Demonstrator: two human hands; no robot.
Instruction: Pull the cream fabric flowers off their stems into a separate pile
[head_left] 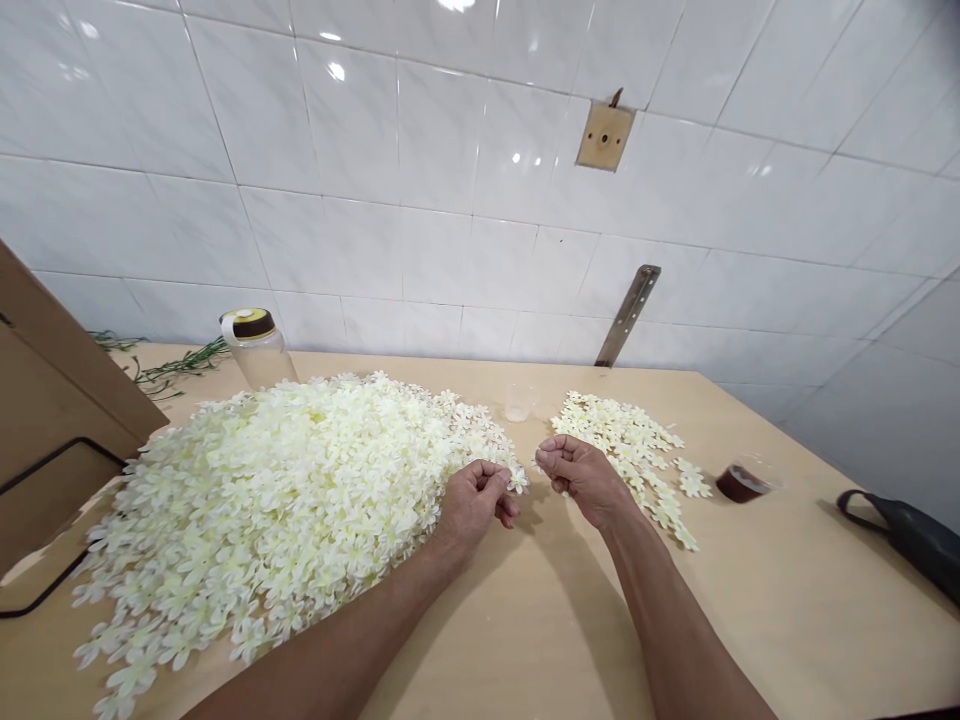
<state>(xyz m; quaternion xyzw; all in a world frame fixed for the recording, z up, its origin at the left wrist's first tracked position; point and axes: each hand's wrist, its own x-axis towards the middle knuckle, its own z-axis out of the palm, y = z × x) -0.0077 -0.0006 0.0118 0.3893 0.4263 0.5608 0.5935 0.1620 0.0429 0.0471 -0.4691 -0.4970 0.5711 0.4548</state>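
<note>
A big heap of cream fabric flower petals (285, 490) covers the left half of the wooden table (525, 620). My left hand (474, 502) rests at the heap's right edge, fingers curled, pinching one small flower (517, 482). My right hand (579, 478) is a short gap to its right, fingers curled in a pinch; what it grips is too small to name. Just behind and right of my right hand lies a smaller spread of the same flowers (634, 450).
A clear jar with a brown lid (255, 345) stands behind the heap, green stems (169, 368) beside it. A small clear cup (520, 402) sits between the piles. A brown cap (739, 484), a black bag (911, 535), a cardboard box (52, 420) and the tiled wall surround the table.
</note>
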